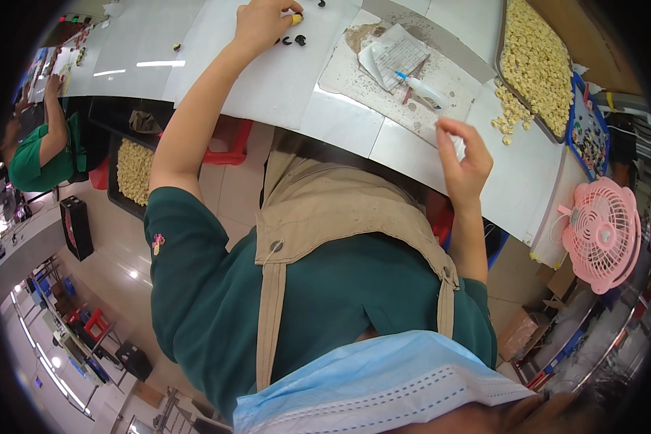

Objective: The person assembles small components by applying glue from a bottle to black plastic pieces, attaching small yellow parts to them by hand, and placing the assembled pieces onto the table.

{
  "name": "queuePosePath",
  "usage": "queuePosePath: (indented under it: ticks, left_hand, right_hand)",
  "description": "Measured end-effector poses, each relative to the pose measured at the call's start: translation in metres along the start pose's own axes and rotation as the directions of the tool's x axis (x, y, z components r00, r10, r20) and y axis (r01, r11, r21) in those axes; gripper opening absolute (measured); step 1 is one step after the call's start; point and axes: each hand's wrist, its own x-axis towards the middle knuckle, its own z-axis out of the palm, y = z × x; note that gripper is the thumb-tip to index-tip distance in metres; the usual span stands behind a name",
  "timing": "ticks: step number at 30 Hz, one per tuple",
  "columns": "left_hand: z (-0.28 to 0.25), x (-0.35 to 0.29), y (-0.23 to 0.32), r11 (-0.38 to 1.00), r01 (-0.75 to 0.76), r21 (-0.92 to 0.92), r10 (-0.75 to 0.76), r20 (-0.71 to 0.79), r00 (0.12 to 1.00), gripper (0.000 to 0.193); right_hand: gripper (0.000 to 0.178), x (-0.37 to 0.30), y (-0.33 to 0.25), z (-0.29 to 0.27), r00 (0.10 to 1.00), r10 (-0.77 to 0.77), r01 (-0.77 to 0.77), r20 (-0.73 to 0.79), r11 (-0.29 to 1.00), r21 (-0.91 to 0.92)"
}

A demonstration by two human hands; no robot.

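The white counter (282, 79) curves across the top of the frame, its tray of pale yellow pieces (537, 61) kept at upper right. My left hand (262, 23), top centre, pinches one small yellow piece (296, 19) in a closed grip beside the black parts (294, 40). My right hand (461, 160), right of centre, is lifted off the counter, its grip nipping something small and pale I cannot identify.

You wear a dark green short-sleeved shirt (340, 289) with a small flower badge (157, 242) on the left sleeve, a tan bib apron (325, 210) with button-fastened straps, and a light blue face mask (383, 383).
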Motion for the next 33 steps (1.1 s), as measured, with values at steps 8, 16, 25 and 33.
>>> queuePosePath:
  ticks: [8, 16, 25, 33]
  left_hand:
    - [0.004, -0.015, 0.007, 0.955, -0.102, -0.279, 0.088, -0.06, 0.994, 0.02]
    - [0.006, -0.127, 0.093, 0.062, 0.454, -0.889, -0.008, 0.454, 0.891, 0.026]
    - [0.026, -0.168, 0.129, -0.179, 0.646, -0.742, 0.085, 0.643, 0.761, 0.031]
    - [0.029, -0.177, 0.134, -0.255, 0.571, -0.78, 0.035, 0.582, 0.812, 0.028]
  right_hand:
    - [0.035, 0.029, 0.027, 0.011, 0.99, 0.131, -0.117, 0.058, 0.973, -0.201]
    - [0.028, 0.008, 0.008, 0.022, 0.891, 0.384, -0.451, 0.242, 0.812, 0.371]
    - [0.03, -0.031, -0.022, 0.032, 0.868, 0.293, -0.495, 0.4, 0.561, 0.664]
    - [0.027, -0.045, -0.014, 0.036, 0.965, 0.091, -0.18, 0.246, 0.912, 0.369]
